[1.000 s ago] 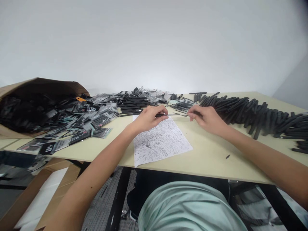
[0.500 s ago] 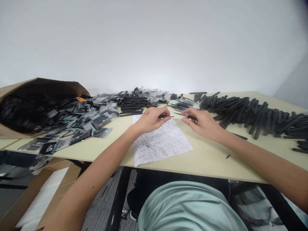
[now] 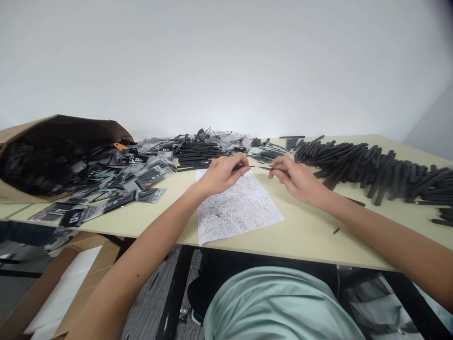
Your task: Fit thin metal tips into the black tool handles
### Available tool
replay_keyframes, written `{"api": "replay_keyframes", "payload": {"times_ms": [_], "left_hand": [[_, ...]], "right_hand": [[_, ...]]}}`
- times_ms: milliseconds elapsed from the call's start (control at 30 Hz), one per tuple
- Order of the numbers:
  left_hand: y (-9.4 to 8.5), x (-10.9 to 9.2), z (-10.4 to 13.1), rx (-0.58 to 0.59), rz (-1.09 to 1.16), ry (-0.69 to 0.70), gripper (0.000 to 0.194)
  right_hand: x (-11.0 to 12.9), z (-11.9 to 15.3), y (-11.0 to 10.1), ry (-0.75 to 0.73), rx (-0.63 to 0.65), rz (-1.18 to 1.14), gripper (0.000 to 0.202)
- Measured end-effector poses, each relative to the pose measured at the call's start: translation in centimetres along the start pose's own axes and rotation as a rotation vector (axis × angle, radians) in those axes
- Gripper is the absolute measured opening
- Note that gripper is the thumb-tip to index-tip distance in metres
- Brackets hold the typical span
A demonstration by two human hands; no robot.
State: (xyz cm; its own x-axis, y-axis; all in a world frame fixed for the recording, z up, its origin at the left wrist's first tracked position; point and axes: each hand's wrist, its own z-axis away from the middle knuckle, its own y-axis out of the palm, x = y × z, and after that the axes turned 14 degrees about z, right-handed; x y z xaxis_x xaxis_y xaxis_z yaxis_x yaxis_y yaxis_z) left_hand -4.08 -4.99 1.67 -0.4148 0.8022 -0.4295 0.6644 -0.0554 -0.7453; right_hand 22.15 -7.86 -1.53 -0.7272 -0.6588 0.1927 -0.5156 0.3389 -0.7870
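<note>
My left hand is closed over the paper's far edge, pinching a slim black pen whose thin tip points right. Facing it across a small gap, my right hand pinches a thin dark pointed rod, perhaps a pen refill. The rod's tip points left, and its rear end is hidden by the fingers. Below the hands lies a white sheet of paper covered in scribbled lines. Just beyond the hands are a row of black pens and a bundle of thin refill-like sticks.
A long heap of black pens spreads along the right. At left, an open cardboard box lies on its side, with printed plastic packets spilling out. A small black piece lies near the table's front edge. Another carton sits below.
Both hands have shifted slightly, and the fingers of my right hand have risen a little. The thin rod in the right hand shows more clearly now. Each hand keeps its hold.
</note>
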Motion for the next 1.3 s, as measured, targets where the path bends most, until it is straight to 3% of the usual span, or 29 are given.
{"api": "replay_keyframes", "payload": {"times_ms": [567, 700, 933, 1300], "left_hand": [[0.0, -0.2, 0.0, 0.086, 0.006, 0.029, 0.017], [0.6, -0.6, 0.1, 0.090, 0.082, 0.017, 0.029], [2.0, -1.4, 0.3, 0.176, 0.294, -0.046, 0.042], [2.7, -1.4, 0.4, 0.103, 0.409, -0.050, 0.052]], "right_hand": [[0.0, 0.3, -0.1, -0.050, -0.070, 0.036, 0.017], [0.9, 0.5, 0.6, -0.165, -0.139, 0.078, 0.020], [2.2, 0.9, 1.7, -0.188, -0.079, 0.073, 0.019], [3.0, 0.9, 1.3, -0.197, -0.095, 0.145, 0.020]]}}
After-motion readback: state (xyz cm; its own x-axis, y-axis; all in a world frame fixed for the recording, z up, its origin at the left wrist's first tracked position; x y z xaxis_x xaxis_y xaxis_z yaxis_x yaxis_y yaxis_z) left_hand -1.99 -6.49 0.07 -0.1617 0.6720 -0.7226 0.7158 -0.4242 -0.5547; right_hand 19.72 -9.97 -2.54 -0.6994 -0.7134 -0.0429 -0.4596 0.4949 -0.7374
